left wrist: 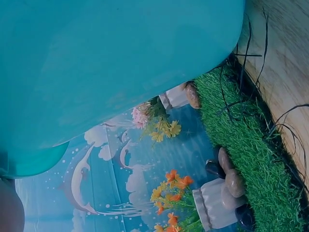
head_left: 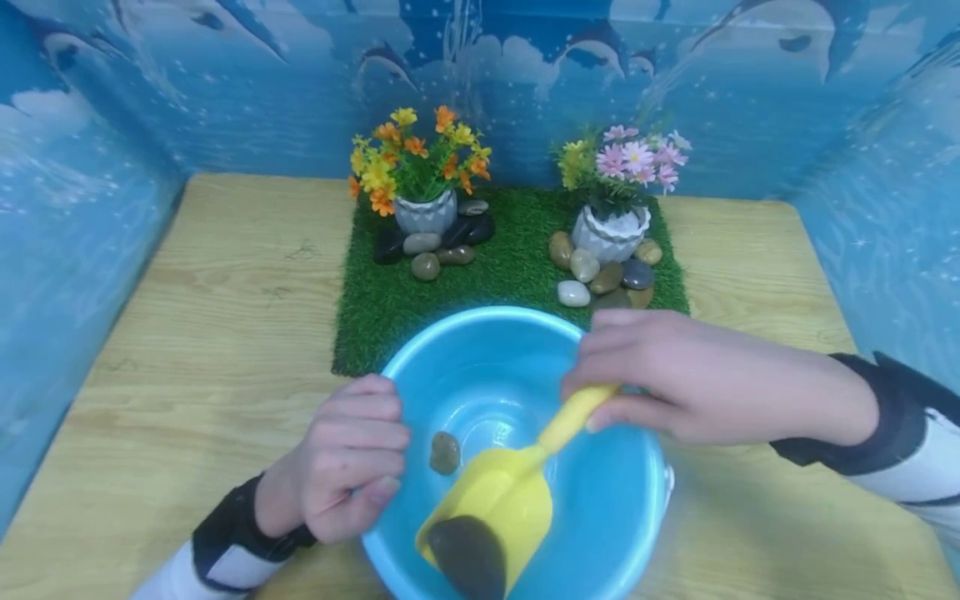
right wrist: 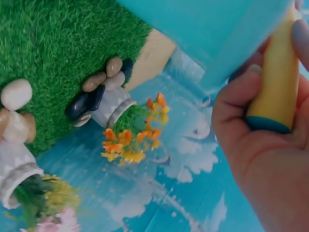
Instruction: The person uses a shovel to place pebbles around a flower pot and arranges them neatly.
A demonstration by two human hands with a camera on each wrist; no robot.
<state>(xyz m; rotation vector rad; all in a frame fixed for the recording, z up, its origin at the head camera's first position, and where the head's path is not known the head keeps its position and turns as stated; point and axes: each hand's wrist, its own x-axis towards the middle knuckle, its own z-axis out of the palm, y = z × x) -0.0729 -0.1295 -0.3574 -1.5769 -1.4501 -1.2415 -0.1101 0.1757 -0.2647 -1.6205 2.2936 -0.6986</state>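
Observation:
A light blue bucket stands at the front middle of the wooden table. My left hand holds its left rim, fingers curled; the left wrist view shows mainly the bucket's outer wall. With my right hand I grip the handle of a yellow toy shovel, whose blade tilts down inside the bucket. On the blade's lower end lies a large dark stone. A smaller brown-grey stone is in the bucket, left of the blade. The handle's blue-green end shows against my right palm.
Behind the bucket lies a green artificial grass mat. On it stand a pot of orange and yellow flowers and a pot of pink flowers, with several stones around each. Dolphin-printed walls enclose the table.

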